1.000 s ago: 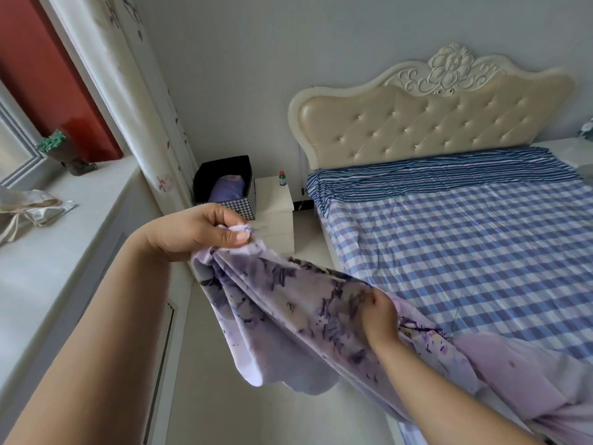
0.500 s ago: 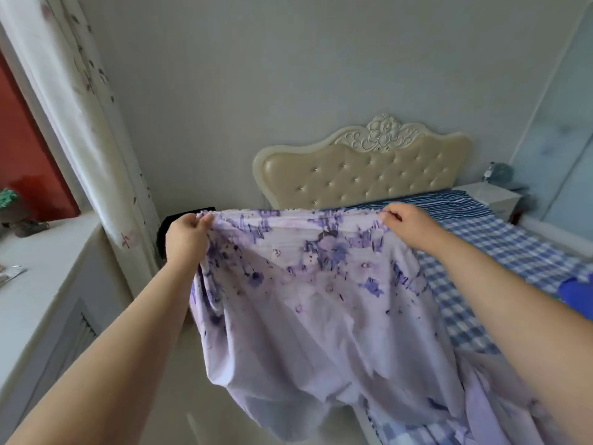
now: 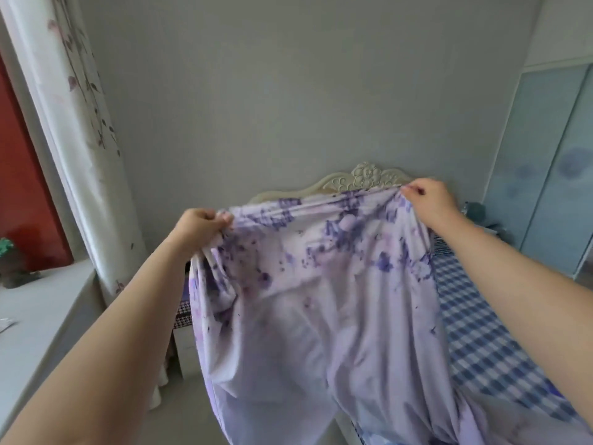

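A lilac sheet with purple flower print (image 3: 321,300) hangs spread out in front of me, its top edge stretched between both hands. My left hand (image 3: 200,224) grips the left end of that edge in a bunched fold. My right hand (image 3: 428,200) pinches the right end, held higher and farther out. The cloth drapes down over the bed's near left corner and hides most of the headboard.
The bed with its blue checked sheet (image 3: 475,332) lies to the right. A cream carved headboard (image 3: 365,179) shows above the cloth. A grey window ledge (image 3: 38,309) and a curtain (image 3: 80,139) are on the left, a white nightstand (image 3: 184,348) below, glass wardrobe doors (image 3: 552,171) at far right.
Both hands have raised the sheet and pulled its top edge wide apart; the right hand moved up and right from the cloth's middle. My view has tilted upward toward the wall.
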`<state>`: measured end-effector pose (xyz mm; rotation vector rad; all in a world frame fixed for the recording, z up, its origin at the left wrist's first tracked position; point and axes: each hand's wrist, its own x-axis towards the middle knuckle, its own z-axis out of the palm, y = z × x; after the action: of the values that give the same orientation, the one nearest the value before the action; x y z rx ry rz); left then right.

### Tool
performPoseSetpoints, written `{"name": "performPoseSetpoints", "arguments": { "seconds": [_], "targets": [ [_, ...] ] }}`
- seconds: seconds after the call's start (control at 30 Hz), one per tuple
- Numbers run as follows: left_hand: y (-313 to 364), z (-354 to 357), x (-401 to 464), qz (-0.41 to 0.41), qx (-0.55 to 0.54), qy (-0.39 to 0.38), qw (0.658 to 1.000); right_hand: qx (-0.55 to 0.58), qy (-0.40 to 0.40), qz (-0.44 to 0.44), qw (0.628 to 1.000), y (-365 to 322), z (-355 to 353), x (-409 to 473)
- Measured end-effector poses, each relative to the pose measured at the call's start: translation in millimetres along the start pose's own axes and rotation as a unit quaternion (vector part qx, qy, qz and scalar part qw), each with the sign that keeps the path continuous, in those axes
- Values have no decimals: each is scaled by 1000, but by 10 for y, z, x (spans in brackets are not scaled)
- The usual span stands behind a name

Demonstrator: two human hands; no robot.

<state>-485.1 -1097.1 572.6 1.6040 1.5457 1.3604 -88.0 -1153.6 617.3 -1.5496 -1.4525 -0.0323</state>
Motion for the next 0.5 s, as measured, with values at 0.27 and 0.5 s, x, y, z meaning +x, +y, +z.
{"name": "performPoseSetpoints", "arguments": {
  "seconds": [0.27,0.5],
  "targets": [
    [142,334,-163,100,17,196,975,-57,-110,-27,992,112,-367,-46],
    [427,373,21,138,35,261,955,-66,-149,-2,987,404,-148,-371]
  ]
}}
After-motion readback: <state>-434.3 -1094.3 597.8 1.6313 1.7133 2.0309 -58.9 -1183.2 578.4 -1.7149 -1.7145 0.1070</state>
